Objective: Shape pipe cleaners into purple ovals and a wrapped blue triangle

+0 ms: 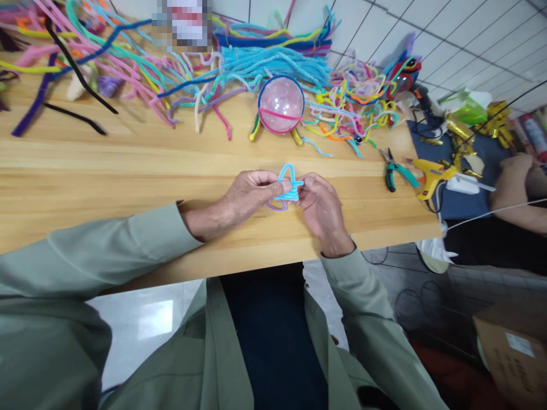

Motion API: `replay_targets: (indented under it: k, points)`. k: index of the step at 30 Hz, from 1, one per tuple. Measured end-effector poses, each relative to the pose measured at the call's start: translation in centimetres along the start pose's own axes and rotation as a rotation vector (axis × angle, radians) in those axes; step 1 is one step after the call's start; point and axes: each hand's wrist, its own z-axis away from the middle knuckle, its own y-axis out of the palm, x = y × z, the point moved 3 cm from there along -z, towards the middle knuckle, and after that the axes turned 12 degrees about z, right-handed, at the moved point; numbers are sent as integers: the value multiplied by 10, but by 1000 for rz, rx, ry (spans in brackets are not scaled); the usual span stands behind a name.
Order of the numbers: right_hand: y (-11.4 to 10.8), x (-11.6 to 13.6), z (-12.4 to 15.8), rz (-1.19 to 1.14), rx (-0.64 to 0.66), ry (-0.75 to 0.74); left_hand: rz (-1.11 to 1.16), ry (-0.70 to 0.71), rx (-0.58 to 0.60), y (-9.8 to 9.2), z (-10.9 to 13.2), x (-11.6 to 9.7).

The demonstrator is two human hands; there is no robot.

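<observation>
A small light-blue piece of bent fuzzy stems [292, 192], with a loop on top and stacked rows below, is held above the wooden table. My left hand [255, 193] pinches its left side between thumb and fingers. At its right edge, the fingers of my right hand [320, 204] are closed on a short blue end. A thin purple loop [278, 206] shows just under the blue piece, near my left fingertips. Beyond my hands stands a clear round ball [281, 106] with a blue and pink rim, resting on the table.
Piles of colourful fuzzy stems [273, 62] line the table's [128, 165] back. To the right are pliers [398, 171], a yellow glue gun [432, 175] and a dark mat [421, 145] with gold scraps. Another person's arm [519, 193] is at the far right; a cardboard box [508, 347] sits below.
</observation>
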Motion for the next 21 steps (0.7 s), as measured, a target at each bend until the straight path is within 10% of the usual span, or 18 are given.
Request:
replay_targets:
  k: [8, 21]
  points:
    - [1, -3, -3, -165, 181, 111, 57, -2, 50, 0, -1, 3]
    - [20, 1, 6, -117, 30, 18, -61, 168, -58, -4, 2, 1]
